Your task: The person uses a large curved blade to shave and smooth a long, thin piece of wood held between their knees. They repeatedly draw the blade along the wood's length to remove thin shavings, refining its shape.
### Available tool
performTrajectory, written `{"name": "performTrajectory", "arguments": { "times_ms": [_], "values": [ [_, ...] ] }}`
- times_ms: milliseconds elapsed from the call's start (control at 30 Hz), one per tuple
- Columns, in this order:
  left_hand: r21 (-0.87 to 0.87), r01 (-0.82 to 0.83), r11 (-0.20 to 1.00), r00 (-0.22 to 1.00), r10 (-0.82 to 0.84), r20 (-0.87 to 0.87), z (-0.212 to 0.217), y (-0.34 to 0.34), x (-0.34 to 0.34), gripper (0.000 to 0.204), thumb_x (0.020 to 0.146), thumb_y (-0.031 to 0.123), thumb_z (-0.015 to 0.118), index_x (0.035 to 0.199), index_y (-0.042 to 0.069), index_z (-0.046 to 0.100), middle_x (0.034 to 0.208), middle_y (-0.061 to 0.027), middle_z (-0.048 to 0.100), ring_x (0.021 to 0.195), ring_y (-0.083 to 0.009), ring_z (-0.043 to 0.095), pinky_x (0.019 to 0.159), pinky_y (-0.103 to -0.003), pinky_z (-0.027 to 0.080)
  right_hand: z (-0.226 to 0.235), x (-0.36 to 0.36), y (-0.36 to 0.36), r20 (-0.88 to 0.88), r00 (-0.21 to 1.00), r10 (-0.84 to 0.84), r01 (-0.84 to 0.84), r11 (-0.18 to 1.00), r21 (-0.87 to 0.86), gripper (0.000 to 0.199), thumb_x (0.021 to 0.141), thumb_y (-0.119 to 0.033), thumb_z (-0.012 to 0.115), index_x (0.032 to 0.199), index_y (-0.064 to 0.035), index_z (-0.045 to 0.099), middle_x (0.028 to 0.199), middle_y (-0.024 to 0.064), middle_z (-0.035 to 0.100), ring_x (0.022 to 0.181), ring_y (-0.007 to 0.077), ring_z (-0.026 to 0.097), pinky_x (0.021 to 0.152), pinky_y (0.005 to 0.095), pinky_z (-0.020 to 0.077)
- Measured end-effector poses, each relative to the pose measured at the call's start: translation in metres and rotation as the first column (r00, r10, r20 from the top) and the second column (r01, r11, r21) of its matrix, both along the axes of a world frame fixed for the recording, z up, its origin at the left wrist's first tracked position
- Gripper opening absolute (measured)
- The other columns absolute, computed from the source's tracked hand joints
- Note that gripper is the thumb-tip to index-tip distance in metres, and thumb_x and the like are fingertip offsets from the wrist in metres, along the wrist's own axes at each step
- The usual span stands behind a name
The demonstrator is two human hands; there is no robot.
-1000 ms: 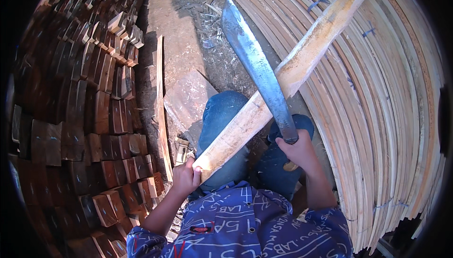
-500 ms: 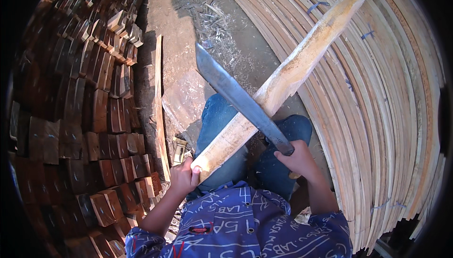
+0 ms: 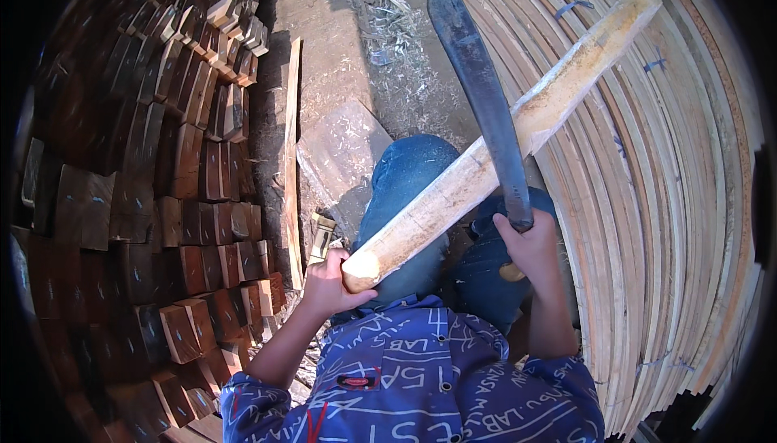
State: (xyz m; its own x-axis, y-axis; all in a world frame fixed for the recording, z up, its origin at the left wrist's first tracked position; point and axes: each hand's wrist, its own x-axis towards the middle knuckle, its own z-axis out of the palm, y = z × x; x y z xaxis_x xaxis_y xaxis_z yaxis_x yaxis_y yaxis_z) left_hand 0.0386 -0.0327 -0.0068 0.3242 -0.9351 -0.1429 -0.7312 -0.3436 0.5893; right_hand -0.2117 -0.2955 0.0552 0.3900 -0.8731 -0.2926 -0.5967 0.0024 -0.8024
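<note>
So the person's got a long pale board in one hand and a big machete in the other. The board runs on a slant from 7 o'clock up to between 1 and 2, passing over a leg in blue jeans. Left hand is at 7 o'clock, gripping the board's near end, thumb along the lower edge and fingers pinching it from the other side. Right hand sits around 4 o'clock, fingers curled tight around the machete's handle. The dark blade leans up toward 12 with the tip at the top, crossing in front of the board about midway; can't tell if they're actually touching. Over at 9 o'clock there's a huge stack of reddish-brown wood blocks, and from 1 round to 5 it's all long pale wood strips, with some blue ties on them. Between the piles, toward 12, you get bare ground with shavings scattered about. A thin strip of wood lies at about 10, just beside a flat slab. Blue printed shirt fills the 6 o'clock spot.
</note>
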Motion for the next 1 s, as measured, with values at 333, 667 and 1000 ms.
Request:
{"name": "performTrajectory", "arguments": {
  "times_ms": [333, 667, 1000],
  "values": [
    [0.103, -0.097, 0.99, 0.986, 0.082, 0.142, 0.03, 0.011, -0.019, 0.08, 0.061, 0.054, 0.088, 0.111, 0.003, 0.052, 0.096, -0.0172, 0.069, 0.073, -0.032, 0.071, 0.067, -0.042, 0.056, -0.019, 0.0, 0.034, -0.069, 0.983, 0.169, -0.182, 0.876, -0.446, 0.019, 0.079, -0.008, 0.069, 0.093, 0.0006, 0.06, 0.077, 0.017, 0.063, 0.067, 0.0346, 0.067, 0.059, 0.0401, 0.0505],
    [-0.051, -0.084, 0.995, 0.994, 0.087, 0.07, 0.01, 0.016, -0.027, 0.053, 0.079, 0.049, 0.075, 0.091, 0.003, 0.051, 0.068, -0.0192, 0.064, 0.061, -0.037, 0.067, 0.054, -0.046, 0.052, -0.035, 0.016, 0.044, -0.355, 0.816, 0.456, -0.569, 0.742, -0.355, 0.021, 0.065, -0.015, 0.073, 0.078, -0.006, 0.058, 0.07, 0.0121, 0.064, 0.067, 0.0332, 0.068, 0.059, 0.0454, 0.0526],
    [-0.089, -0.118, 0.989, 0.992, 0.122, 0.037, 0.006, 0.017, -0.028, 0.04, 0.093, 0.04, 0.064, 0.087, 0.003, 0.051, 0.059, -0.0186, 0.059, 0.053, -0.0381, 0.063, 0.05, -0.047, 0.05, -0.032, 0.012, 0.024, -0.399, 0.813, 0.424, -0.563, 0.749, -0.35, 0.019, 0.06, -0.016, 0.071, 0.067, -0.0056, 0.057, 0.067, 0.0141, 0.063, 0.067, 0.0362, 0.065, 0.06, 0.0475, 0.0492]
  ]
}}
